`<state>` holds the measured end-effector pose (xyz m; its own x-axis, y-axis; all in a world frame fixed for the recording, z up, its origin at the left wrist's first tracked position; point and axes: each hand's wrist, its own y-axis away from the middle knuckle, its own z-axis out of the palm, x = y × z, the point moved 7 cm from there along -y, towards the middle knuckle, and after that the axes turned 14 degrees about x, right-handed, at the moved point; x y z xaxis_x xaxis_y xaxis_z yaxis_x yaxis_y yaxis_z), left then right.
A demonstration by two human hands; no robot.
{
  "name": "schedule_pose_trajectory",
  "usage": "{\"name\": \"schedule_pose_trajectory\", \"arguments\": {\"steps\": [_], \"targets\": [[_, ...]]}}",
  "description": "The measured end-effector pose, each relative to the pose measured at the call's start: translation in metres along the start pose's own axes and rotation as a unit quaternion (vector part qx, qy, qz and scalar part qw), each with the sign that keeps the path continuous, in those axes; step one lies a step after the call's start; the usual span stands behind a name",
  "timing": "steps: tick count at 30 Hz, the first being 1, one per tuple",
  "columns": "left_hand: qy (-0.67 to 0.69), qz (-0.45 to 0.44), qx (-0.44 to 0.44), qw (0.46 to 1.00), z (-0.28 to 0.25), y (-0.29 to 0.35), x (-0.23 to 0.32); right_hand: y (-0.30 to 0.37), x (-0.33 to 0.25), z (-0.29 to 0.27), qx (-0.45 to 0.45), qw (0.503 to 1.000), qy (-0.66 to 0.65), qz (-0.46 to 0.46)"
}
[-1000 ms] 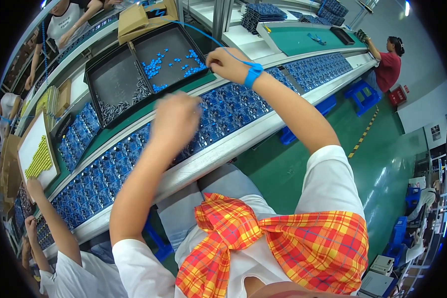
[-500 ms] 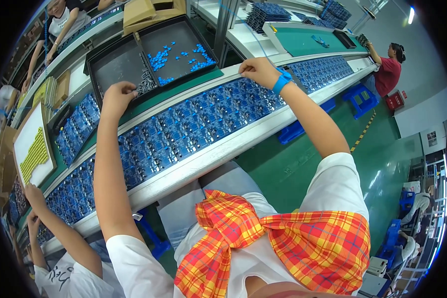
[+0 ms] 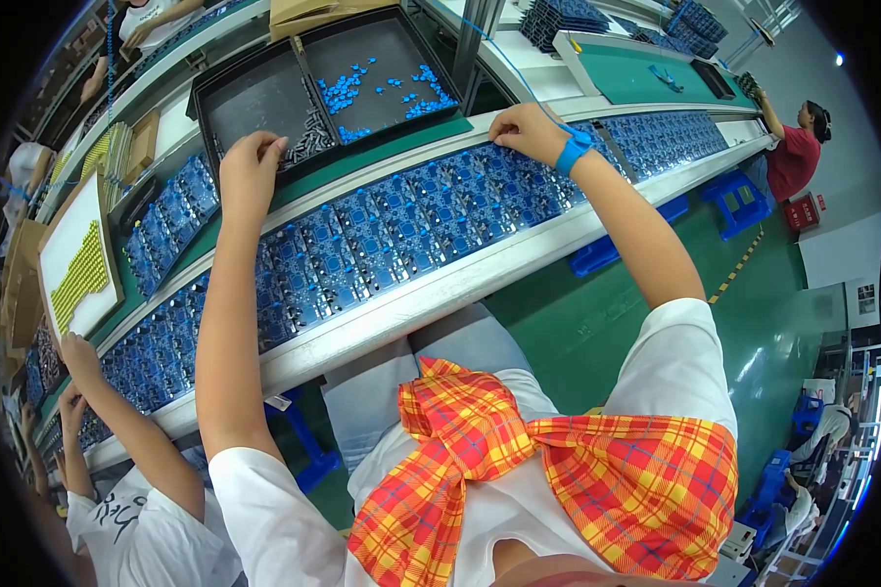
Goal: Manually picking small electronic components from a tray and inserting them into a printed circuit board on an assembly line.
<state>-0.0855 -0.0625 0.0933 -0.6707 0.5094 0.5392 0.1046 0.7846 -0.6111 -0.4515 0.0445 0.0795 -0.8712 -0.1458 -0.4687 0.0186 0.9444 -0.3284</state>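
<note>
My left hand (image 3: 252,176) is beside the near left part of a black divided tray (image 3: 255,106), by a heap of small grey cylindrical parts (image 3: 313,139). Its thumb and fingers are closed in a pinch; whatever they hold is too small to name. Low over a long row of blue circuit boards (image 3: 401,230), my right hand (image 3: 529,134) has its fingertips pinched together close to the board surface. Any part between them is hidden. A blue wrist strap (image 3: 575,150) with a cord circles the right wrist. Small blue parts (image 3: 343,93) lie scattered in the tray's right compartment.
A co-worker's arm (image 3: 117,401) reaches over the boards at left, near a white board with yellow parts (image 3: 80,279). A tilted blue circuit board (image 3: 171,230) rests beside the tray. A metal post (image 3: 475,44) stands behind. Another person (image 3: 798,147) works at far right.
The whole view has shifted slightly. My right hand has come lower, nearer the circuit boards. My left hand stays beside the grey parts, its fingers still pinched.
</note>
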Motion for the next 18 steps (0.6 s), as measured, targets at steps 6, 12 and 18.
{"name": "schedule_pose_trajectory", "arguments": {"steps": [6,12,18], "targets": [[0.054,-0.008,-0.003,0.999,0.003,0.012,0.048,0.002,-0.012,-0.003,-0.013,0.998,0.047,-0.041],[0.176,0.056,-0.124,0.975,0.053,0.037,0.127,0.004,-0.014,0.000,0.001,0.994,0.061,-0.091],[0.229,-0.020,-0.254,0.940,0.093,0.050,0.144,-0.024,-0.043,-0.017,0.027,0.989,0.099,-0.107]]}}
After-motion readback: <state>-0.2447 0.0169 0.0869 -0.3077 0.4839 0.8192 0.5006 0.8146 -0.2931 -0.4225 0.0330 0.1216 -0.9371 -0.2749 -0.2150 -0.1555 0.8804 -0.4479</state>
